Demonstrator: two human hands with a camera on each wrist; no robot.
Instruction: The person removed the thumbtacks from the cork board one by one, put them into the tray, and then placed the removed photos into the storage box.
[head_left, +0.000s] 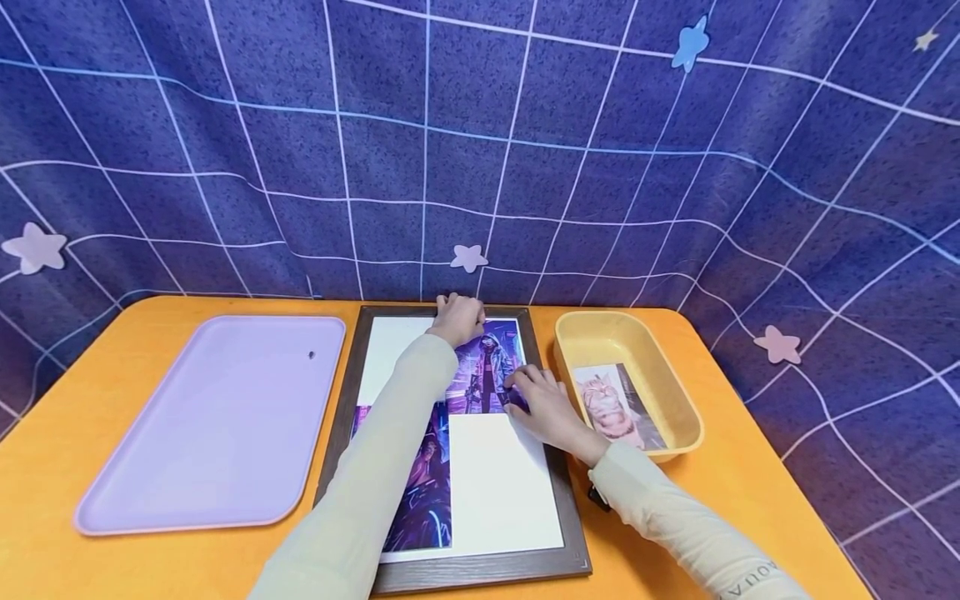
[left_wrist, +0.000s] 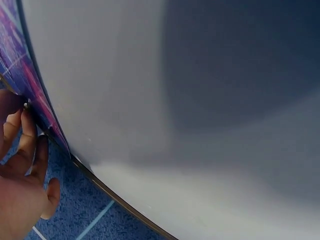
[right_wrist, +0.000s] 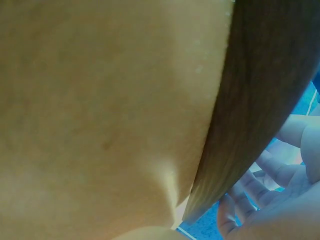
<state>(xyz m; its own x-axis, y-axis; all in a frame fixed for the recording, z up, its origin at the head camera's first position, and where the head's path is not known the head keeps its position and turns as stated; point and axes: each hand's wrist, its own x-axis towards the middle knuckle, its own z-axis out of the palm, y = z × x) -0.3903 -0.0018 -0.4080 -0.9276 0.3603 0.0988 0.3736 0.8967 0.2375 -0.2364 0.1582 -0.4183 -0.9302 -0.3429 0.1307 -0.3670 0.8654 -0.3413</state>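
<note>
A dark wooden frame (head_left: 472, 571) with a white backing (head_left: 506, 483) lies on the table. In its upper right part is a purple picture card (head_left: 491, 362) showing a hooded figure. My left hand (head_left: 459, 319) is at that card's top edge; in the left wrist view thumb and finger (left_wrist: 27, 122) meet at its edge. My right hand (head_left: 551, 408) touches the card's right side with fingers slightly bent, fingertips partly hidden. A second purple picture card (head_left: 429, 500) lies in the lower left part, partly covered by my left sleeve.
A lilac tray (head_left: 217, 425) with a small dark speck lies on the left. On the right stands a yellow basin (head_left: 660, 375) holding a cat picture (head_left: 607, 408). The orange table (head_left: 750, 467) meets a blue gridded curtain (head_left: 390, 167) behind.
</note>
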